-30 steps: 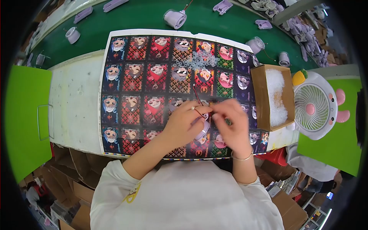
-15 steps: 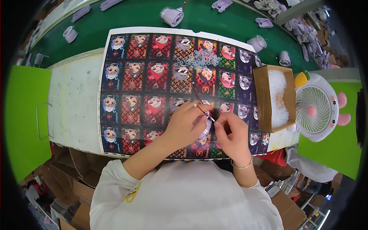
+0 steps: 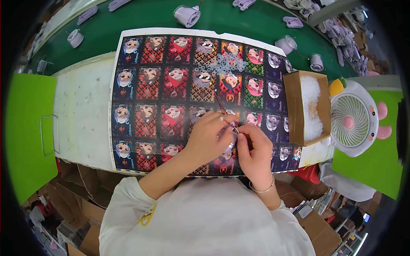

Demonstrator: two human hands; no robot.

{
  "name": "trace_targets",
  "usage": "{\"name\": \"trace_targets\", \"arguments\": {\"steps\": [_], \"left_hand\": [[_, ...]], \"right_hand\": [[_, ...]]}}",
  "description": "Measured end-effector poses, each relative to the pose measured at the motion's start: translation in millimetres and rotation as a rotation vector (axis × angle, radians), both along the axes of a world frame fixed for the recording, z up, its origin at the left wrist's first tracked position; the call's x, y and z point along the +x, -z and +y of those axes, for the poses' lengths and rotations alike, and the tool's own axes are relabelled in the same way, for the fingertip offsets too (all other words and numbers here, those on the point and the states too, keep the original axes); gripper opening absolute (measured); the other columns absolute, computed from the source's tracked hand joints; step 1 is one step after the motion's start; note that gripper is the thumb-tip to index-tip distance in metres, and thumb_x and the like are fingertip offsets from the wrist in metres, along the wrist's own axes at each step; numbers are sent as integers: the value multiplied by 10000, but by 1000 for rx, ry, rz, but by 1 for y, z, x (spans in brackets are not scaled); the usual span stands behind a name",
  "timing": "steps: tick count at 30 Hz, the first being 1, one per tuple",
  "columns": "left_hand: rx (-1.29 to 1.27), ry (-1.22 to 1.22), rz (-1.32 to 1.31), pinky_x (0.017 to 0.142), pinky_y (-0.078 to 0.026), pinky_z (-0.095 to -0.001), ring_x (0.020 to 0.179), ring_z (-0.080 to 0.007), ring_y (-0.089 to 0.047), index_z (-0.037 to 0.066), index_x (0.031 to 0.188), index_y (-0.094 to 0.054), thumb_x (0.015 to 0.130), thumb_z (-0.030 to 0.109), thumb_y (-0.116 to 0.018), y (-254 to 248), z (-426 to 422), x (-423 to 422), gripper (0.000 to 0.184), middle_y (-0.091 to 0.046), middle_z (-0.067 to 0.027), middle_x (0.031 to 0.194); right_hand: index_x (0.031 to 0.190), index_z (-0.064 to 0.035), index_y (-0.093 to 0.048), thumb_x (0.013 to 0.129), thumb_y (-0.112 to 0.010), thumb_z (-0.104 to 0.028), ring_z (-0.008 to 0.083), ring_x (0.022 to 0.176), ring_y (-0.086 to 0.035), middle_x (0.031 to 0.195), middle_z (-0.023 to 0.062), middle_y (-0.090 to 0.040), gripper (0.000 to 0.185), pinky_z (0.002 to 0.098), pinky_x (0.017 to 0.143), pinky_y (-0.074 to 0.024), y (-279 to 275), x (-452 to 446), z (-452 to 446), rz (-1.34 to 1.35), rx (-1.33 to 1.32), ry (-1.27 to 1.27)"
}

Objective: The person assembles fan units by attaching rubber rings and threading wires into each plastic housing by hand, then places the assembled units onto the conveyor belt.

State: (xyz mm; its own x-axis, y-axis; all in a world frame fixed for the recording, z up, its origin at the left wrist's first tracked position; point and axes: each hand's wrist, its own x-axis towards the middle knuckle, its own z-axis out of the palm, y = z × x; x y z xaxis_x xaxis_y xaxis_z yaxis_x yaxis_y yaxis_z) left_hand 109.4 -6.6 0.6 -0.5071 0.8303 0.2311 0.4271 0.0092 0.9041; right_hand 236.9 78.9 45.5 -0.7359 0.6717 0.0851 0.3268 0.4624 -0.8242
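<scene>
My left hand (image 3: pixel 210 137) is closed around a pale purple plastic part (image 3: pixel 231 147), mostly hidden under the fingers. Thin red and black wires (image 3: pixel 220 102) run out from it past my fingertips, ending in a small pale connector on the printed sheet. Close against that part, my right hand (image 3: pixel 256 149) pinches with thumb and forefinger where the wires meet it. What sits between those fingertips is too small to make out. Beyond both hands, a loose pile of small clear rings (image 3: pixel 226 64) lies on the printed sheet (image 3: pixel 147 96).
To the right stands a cardboard box (image 3: pixel 297 123) filled with clear small pieces (image 3: pixel 311 106). Beside it is a white rabbit-shaped fan (image 3: pixel 352 119). Along the back runs a green conveyor belt (image 3: pixel 145 19) carrying purple housings (image 3: pixel 187 16). More purple parts (image 3: pixel 337 36) are heaped at far right.
My right hand has moved slightly up and in toward the purple part, its fingertips now at the wires. The housings on the belt have shifted a little to the left.
</scene>
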Motion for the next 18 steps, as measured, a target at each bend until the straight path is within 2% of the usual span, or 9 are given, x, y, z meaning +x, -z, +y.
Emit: {"name": "trace_targets", "arguments": {"steps": [7, 10, 13, 16, 18], "left_hand": [[-5, -23, 32, 712, -491, -423, 815, -328, -634, 10, 1071, -684, 800, 10, -607, 1, 1, 0, 282, -688, -150, 918], [6, -5, 60, 743, -503, -430, 832, -336, -615, 13, 1092, -674, 795, 47, -638, 6, 0, 0, 301, -665, -149, 911], [37, -17, 80, 730, -497, -433, 830, -337, -609, 9, 1090, -672, 791, 46, -638, 9, 0, 1, 303, -659, -154, 903], [-1, -14, 45, 724, -494, -433, 827, -339, -605, 19, 1083, -674, 785, 48, -640, 1, -2, 1, 301, -658, -153, 900], [-61, 25, 18, 749, -503, -429, 856, -345, -615, 33, 1087, -678, 792, 52, -639, 2, -4, -2, 298, -665, -150, 914]], "right_hand": [[883, 13, -622, 850, -634, 17, 273, 601, -585, 741, 146, -597, 35, 356, 566, -464, 2, -6, 1, 1, -48, 63], [838, 19, -630, 842, -624, -11, 308, 611, -605, 699, 167, -603, 31, 392, 578, -476, -19, -14, 28, -174, -146, -85], [803, 25, -642, 807, -619, -16, 254, 599, -601, 700, 138, -613, 47, 353, 560, -463, -42, -33, 62, -298, 75, -460], [784, 13, -658, 743, -632, -65, 343, 662, -627, 729, 178, -635, 92, 412, 607, -499, -42, -60, 82, -416, 351, -794], [780, 0, -671, 729, -636, -90, 344, 696, -648, 731, 176, -649, 109, 418, 639, -516, -54, -80, 85, -432, 406, -959]]}}
